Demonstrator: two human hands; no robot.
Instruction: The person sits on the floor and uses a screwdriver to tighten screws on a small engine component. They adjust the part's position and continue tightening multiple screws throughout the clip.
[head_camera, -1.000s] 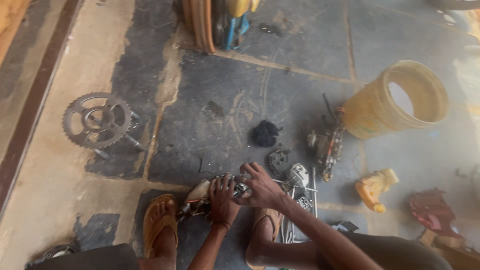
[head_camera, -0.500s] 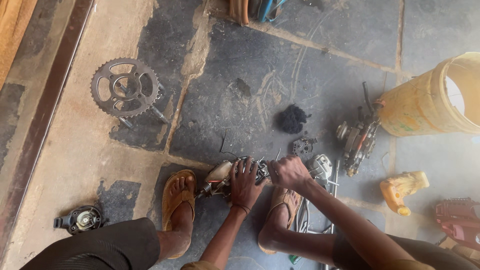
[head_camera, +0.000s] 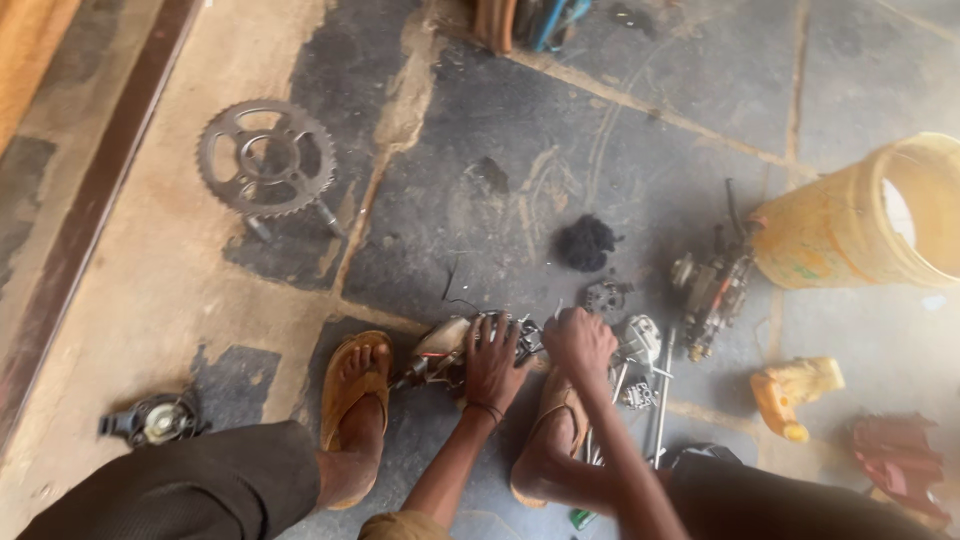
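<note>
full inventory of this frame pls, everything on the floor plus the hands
sprocket: 1, grey, floor upper left
engine part: 1, grey metal, between the feet, under both hands
black clump: 1, floor centre
small gear: 1, dark, below the clump
metal assembly: 1, grimy, beside bucket
bucket: 1, yellow, on its side, right
yellow bottle: 1, lower right
round part: 1, black, lower left
sandals: 2, tan, worn
left hand: on engine part
right hand: on engine part

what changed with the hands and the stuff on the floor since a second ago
Only the camera view shifted; nothing on the floor moved. Both the left hand and right hand stayed on the metal engine part between the sandalled feet. The sprocket, yellow bucket and black rag lie as before.
</note>
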